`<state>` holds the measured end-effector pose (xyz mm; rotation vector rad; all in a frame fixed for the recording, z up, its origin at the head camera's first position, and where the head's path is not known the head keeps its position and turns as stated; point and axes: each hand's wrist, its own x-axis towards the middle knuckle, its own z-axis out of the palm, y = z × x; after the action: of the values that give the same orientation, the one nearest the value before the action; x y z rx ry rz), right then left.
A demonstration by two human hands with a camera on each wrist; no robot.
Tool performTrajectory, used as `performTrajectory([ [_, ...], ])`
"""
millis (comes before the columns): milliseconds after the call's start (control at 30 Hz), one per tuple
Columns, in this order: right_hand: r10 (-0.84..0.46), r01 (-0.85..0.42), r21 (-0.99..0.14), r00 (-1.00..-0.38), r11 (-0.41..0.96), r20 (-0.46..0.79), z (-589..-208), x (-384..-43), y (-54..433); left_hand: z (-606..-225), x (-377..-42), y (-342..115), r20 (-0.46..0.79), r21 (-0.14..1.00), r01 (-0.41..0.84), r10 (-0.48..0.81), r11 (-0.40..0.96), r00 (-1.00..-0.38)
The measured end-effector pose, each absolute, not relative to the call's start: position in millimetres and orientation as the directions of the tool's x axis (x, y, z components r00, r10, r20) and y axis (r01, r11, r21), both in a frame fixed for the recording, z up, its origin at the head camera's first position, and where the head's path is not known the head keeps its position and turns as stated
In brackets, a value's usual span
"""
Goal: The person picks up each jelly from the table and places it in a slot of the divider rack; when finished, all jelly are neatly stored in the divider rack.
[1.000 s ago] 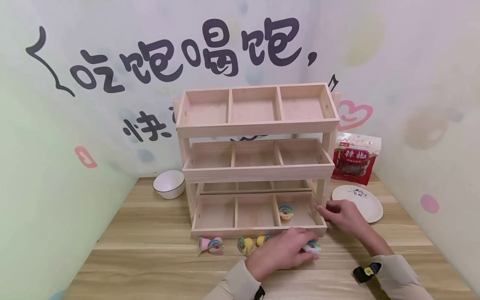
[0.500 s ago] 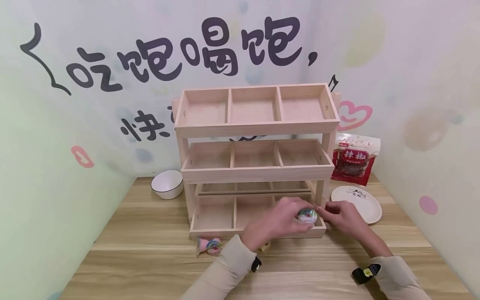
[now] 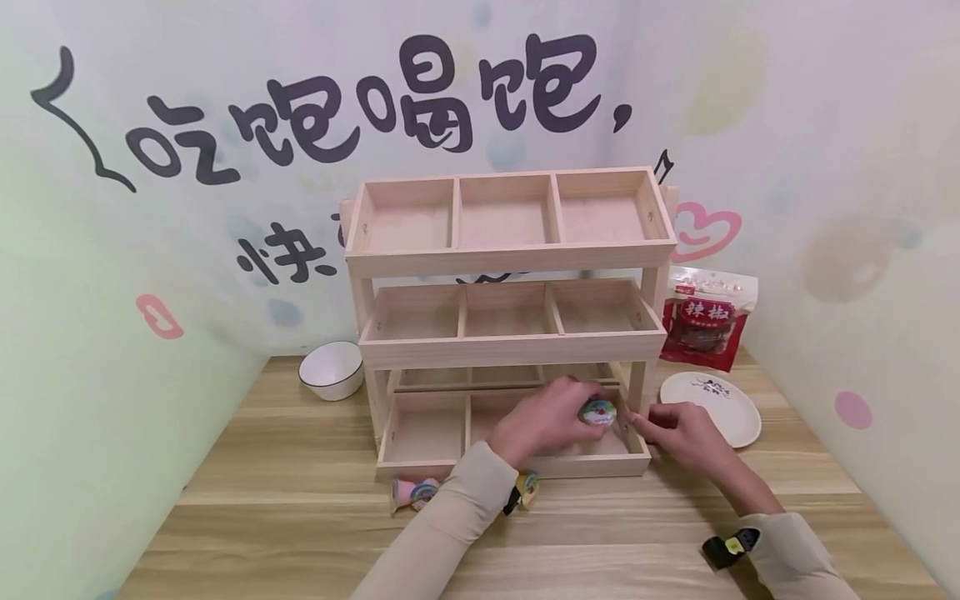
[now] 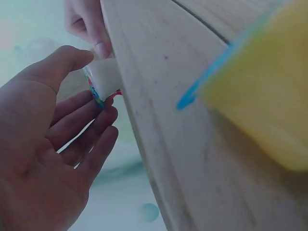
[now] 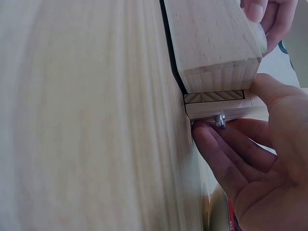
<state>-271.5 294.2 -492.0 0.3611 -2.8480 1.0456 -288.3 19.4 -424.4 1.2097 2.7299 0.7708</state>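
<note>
In & over R cmpt. of btm tray [image 3: 517, 469]: L hand [image 3: 551, 417], thumb + fingers bent round 1 jelly cup [image 3: 599, 412], white body, printed lid. Cup at fingertips, R side of hand; lid faces person. Contact w/ tray: can't tell.

Just R of L hand: R hand [image 3: 686, 433], gap small btwn thumb & fingers, pinching R end wall of same tray; per R wrist view, metal screw [image 5: 220, 121] sticks out by its fingers.

Above both hands: wooden rack [image 3: 506, 351], upper + mid trays, 3 cmpts. ea.

Below L hand, on tabletop [image 3: 262, 533], in front of btm tray: yellow jelly cup [image 3: 529, 488], partly behind L wrist strap [image 3: 512, 500]. Further L of L hand, by the sleeve [image 3: 442, 533]: pink jelly cup(s) [image 3: 403, 492], part-hidden, qty unclear.

Well L of L hand, beyond rack: white bowl [image 3: 332, 372], dark rim.

Just behind R hand: white plate [image 3: 738, 421], oval, dk. print. Behind plate, further from R hand: red packet [image 3: 707, 321], upright, white top.

Below R hand, at cuff: R wrist strap [image 3: 726, 550], blk., w/ yellow bit.
</note>
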Motion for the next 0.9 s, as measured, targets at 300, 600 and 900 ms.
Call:
performTrajectory([
  [300,-0.188,-0.248,-0.637,-0.969,0.730,0.162,-494,-271,296,-428,-293,32,0.098,0.403,0.703,0.736,0.586,-0.670],
  [600,-0.186,-0.239,-0.632,-0.971,0.737,0.151,-492,-273,292,-434,-291,34,0.046,0.334,0.695,0.725,0.637,-0.687],
  [900,-0.180,-0.244,-0.630,-0.970,0.737,0.165,-491,-272,293,-433,-289,31,0.050,0.265,0.743,0.761,0.615,-0.647],
])
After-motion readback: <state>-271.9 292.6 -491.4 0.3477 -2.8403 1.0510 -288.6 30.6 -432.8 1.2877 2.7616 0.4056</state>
